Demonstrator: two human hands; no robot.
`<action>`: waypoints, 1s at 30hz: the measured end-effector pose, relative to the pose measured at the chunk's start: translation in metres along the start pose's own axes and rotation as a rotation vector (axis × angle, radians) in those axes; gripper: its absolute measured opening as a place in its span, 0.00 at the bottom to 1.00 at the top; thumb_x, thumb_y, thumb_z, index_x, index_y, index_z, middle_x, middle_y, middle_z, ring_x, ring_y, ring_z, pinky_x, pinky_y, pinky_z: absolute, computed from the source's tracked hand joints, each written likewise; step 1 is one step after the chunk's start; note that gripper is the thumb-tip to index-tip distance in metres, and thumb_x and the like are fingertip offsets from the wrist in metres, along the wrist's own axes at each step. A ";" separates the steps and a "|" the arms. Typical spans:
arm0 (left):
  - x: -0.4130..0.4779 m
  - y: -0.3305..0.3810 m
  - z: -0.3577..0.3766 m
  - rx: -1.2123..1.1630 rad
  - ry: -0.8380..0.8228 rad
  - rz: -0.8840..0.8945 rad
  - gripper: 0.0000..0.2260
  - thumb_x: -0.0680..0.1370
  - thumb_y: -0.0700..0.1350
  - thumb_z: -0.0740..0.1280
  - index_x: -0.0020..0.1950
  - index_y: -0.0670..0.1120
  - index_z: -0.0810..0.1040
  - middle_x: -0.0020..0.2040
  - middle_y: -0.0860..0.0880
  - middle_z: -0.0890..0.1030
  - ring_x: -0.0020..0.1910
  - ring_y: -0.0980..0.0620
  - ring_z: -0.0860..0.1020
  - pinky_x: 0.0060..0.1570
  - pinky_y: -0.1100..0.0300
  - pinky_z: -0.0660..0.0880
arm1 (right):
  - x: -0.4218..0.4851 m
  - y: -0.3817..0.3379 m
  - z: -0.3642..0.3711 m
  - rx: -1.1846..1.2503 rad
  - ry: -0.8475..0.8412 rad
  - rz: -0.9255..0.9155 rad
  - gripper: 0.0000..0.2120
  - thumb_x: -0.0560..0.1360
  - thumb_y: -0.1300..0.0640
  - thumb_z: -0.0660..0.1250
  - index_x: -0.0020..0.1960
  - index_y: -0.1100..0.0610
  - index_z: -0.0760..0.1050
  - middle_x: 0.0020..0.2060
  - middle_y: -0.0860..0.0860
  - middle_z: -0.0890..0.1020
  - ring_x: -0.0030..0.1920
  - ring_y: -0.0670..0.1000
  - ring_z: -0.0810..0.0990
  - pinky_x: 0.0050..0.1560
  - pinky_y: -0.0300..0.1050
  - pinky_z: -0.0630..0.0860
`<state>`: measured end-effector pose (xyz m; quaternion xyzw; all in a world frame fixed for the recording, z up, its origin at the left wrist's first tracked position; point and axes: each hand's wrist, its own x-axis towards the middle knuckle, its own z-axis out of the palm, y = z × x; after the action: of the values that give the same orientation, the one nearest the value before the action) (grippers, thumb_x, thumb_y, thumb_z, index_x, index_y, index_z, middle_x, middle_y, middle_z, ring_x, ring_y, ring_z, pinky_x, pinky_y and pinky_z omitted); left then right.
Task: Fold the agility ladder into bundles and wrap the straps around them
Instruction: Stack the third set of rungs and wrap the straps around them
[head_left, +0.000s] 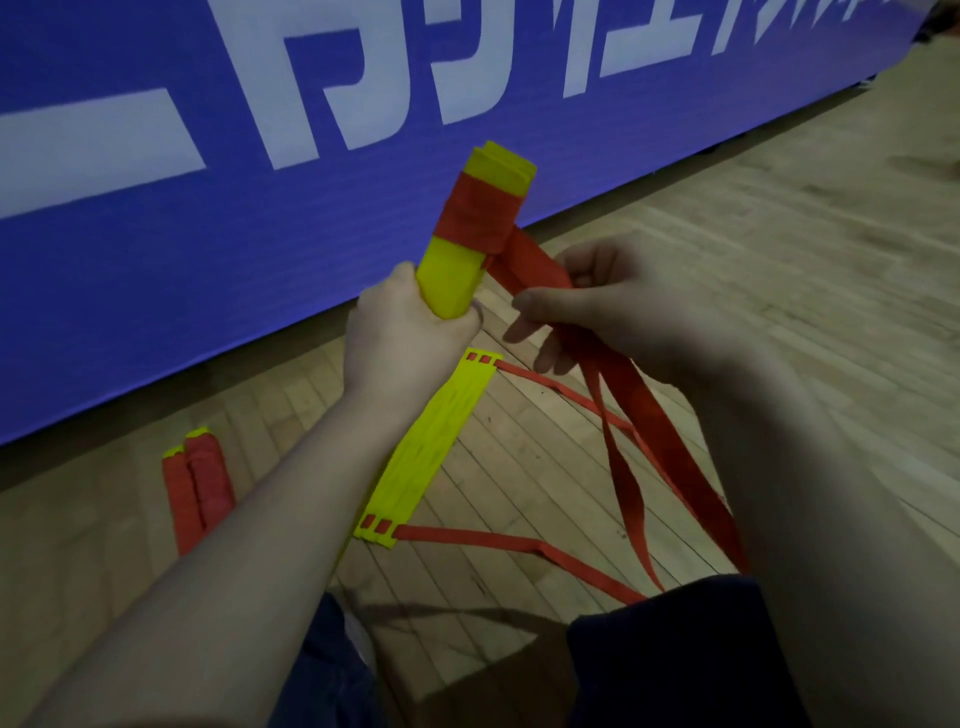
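My left hand (405, 332) grips the lower end of a bundle of yellow ladder rungs (457, 280), held upright. Red strap is wound several turns around the bundle's upper part (475, 215). My right hand (597, 306) pinches the loose red strap (530, 270) just right of the bundle, and the strap's free lengths (670, 441) hang down past my right forearm. On the floor below lies a second flat stack of yellow rungs (431, 447) with red straps (498, 540) trailing to the right.
A wrapped red and yellow bundle (197, 488) lies on the wooden floor (727, 234) at the left. A blue banner with white lettering (208, 182) runs along the back. My dark-clothed knees (675, 654) are at the bottom.
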<state>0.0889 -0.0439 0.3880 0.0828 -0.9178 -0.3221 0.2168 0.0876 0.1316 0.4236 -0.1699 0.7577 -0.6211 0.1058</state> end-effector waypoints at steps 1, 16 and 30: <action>0.000 0.000 -0.001 0.033 0.007 0.000 0.18 0.72 0.58 0.71 0.45 0.45 0.74 0.35 0.49 0.74 0.46 0.39 0.78 0.38 0.56 0.65 | 0.001 0.001 0.003 0.045 0.003 0.014 0.06 0.76 0.66 0.67 0.49 0.70 0.78 0.41 0.62 0.85 0.29 0.53 0.82 0.31 0.45 0.80; -0.022 0.023 0.004 0.664 -0.095 0.238 0.20 0.83 0.54 0.55 0.68 0.40 0.60 0.57 0.43 0.80 0.57 0.39 0.79 0.42 0.52 0.66 | 0.010 0.000 0.050 -0.288 0.568 -0.102 0.26 0.71 0.40 0.73 0.27 0.56 0.66 0.22 0.48 0.65 0.24 0.46 0.63 0.28 0.42 0.59; -0.022 0.003 0.008 -0.427 -0.346 0.327 0.23 0.76 0.63 0.63 0.67 0.54 0.71 0.56 0.56 0.81 0.54 0.58 0.80 0.51 0.59 0.77 | 0.010 -0.007 0.017 0.060 0.576 -0.171 0.30 0.72 0.47 0.74 0.47 0.77 0.73 0.30 0.63 0.70 0.27 0.51 0.62 0.26 0.44 0.58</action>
<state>0.1044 -0.0306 0.3770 -0.1691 -0.8538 -0.4777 0.1189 0.0852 0.1110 0.4270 -0.0469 0.7208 -0.6725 -0.1612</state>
